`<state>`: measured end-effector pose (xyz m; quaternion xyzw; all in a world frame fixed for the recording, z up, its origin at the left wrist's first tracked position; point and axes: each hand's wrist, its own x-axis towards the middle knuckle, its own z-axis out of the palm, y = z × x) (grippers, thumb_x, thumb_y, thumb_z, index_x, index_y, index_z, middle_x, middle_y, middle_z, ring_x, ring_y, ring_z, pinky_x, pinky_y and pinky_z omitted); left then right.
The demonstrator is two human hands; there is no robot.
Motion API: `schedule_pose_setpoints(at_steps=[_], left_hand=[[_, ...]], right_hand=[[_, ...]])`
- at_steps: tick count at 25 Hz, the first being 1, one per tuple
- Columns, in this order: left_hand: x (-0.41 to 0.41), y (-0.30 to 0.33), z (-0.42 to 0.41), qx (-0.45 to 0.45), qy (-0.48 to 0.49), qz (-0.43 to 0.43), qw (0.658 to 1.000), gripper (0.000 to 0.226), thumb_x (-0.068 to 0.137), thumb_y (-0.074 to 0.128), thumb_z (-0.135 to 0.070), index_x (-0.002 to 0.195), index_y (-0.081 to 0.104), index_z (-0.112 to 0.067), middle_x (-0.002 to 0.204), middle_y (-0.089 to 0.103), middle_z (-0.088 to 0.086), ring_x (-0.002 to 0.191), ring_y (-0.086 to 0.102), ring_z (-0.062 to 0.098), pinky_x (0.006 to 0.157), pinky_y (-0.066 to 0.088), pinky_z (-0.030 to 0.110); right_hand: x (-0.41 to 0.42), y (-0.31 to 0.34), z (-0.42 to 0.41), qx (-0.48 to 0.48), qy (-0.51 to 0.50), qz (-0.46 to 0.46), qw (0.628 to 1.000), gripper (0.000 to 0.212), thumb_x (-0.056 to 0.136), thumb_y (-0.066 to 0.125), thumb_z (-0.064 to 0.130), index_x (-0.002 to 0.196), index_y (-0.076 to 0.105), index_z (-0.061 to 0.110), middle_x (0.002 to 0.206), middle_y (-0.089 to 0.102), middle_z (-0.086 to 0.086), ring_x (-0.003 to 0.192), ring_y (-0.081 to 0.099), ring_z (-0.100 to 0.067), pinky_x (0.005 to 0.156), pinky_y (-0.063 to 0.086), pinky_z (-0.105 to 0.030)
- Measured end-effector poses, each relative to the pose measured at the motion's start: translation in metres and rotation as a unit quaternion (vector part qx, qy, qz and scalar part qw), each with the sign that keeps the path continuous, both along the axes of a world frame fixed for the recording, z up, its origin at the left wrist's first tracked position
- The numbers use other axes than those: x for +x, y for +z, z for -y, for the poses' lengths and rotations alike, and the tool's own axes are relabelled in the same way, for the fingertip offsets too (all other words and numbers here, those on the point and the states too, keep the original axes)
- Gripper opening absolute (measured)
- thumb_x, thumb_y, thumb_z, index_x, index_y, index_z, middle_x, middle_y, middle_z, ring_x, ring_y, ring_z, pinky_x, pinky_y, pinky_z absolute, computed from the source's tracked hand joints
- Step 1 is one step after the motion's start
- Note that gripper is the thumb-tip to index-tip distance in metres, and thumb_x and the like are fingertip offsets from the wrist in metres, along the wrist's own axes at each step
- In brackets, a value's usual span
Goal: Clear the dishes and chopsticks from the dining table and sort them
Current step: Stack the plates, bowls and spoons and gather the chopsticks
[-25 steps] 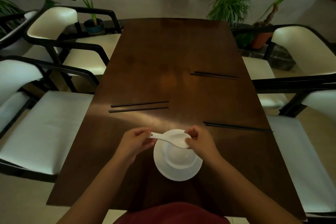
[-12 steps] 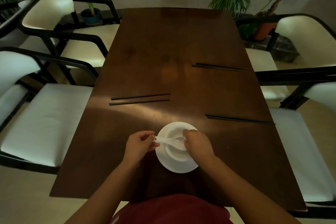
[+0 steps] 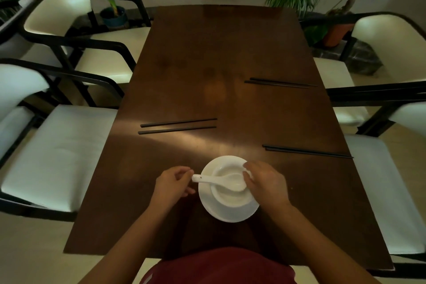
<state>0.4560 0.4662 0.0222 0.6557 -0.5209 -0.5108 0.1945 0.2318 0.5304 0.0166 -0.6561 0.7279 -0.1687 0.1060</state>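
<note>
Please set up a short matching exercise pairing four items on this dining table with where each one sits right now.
Things:
1. spoon
2. bowl
3. plate
4. left chopstick pair

Places:
A. directly on the wooden table, under the bowl
B. across the bowl, handle pinched by the left hand
C. flat on the table, near its left edge
D. stacked on the plate, its right rim under the right hand

Pairs: 1-B, 2-D, 3-A, 4-C
</note>
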Motion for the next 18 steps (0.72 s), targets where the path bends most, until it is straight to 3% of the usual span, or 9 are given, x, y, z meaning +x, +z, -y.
schedule_pose_setpoints(at_steps=[2,5,8,11,13,15,18], left_hand=[[0.011,-0.002,0.017,-0.066,-0.053,0.078,0.993,0.027,0.089,0.058,-0.022,0.115,0.061,-0.015,0.091,0.067,-0.002,0.063,0.068,0.011,0.060,0.050,0.019],[0.020,-0.012,0.067,-0.174,-0.153,0.217,0.948,0.040,0.087,0.061,-0.019,0.125,0.056,-0.009,0.112,0.065,0.011,0.096,0.063,0.021,0.085,0.048,0.031],[0.005,-0.027,0.120,-0.191,-0.256,0.347,0.882,0.053,0.087,0.059,-0.023,0.135,0.043,-0.008,0.135,0.049,0.016,0.122,0.047,0.032,0.102,0.039,0.043],[-0.017,-0.045,0.154,-0.189,-0.315,0.419,0.830,0.064,0.089,0.055,-0.026,0.144,0.026,-0.012,0.151,0.029,0.012,0.136,0.030,0.029,0.110,0.024,0.048],[-0.026,-0.055,0.168,-0.166,-0.335,0.452,0.810,0.069,0.091,0.052,-0.026,0.147,0.015,-0.013,0.156,0.017,0.008,0.142,0.018,0.025,0.112,0.017,0.051],[-0.033,-0.063,0.176,-0.139,-0.336,0.471,0.803,0.067,0.091,0.051,-0.024,0.147,0.015,-0.011,0.155,0.020,0.009,0.140,0.021,0.026,0.112,0.017,0.051],[-0.035,-0.067,0.182,-0.173,-0.321,0.476,0.801,0.048,0.089,0.052,-0.015,0.135,0.040,-0.009,0.135,0.045,0.015,0.124,0.042,0.033,0.105,0.029,0.048]], right_hand=[[-0.032,0.001,0.003,-0.029,-0.074,-0.004,0.997,0.006,0.083,0.062,0.017,0.088,0.065,0.018,0.084,0.065,0.001,0.073,0.062,-0.019,0.048,0.039,-0.020],[-0.089,-0.007,0.017,0.043,-0.151,-0.049,0.986,0.027,0.084,0.062,0.014,0.111,0.062,0.013,0.110,0.063,-0.007,0.100,0.058,-0.022,0.070,0.050,-0.030],[-0.124,-0.021,0.030,0.141,-0.142,-0.108,0.974,0.041,0.086,0.058,0.014,0.127,0.051,0.013,0.128,0.054,-0.010,0.119,0.046,-0.026,0.087,0.049,-0.038],[-0.143,-0.038,0.040,0.193,-0.114,-0.143,0.964,0.043,0.087,0.054,0.014,0.129,0.049,0.015,0.130,0.054,-0.007,0.120,0.044,-0.027,0.089,0.047,-0.038],[-0.150,-0.048,0.045,0.204,-0.102,-0.164,0.960,0.041,0.087,0.053,0.014,0.127,0.050,0.017,0.125,0.057,-0.005,0.116,0.048,-0.026,0.088,0.045,-0.037],[-0.153,-0.054,0.047,0.198,-0.093,-0.174,0.960,0.036,0.086,0.053,0.011,0.121,0.056,0.016,0.116,0.061,-0.007,0.108,0.052,-0.027,0.084,0.044,-0.037],[-0.154,-0.057,0.049,0.193,-0.054,-0.199,0.959,0.026,0.083,0.055,0.008,0.107,0.061,0.015,0.101,0.062,-0.006,0.097,0.056,-0.025,0.082,0.044,-0.035]])
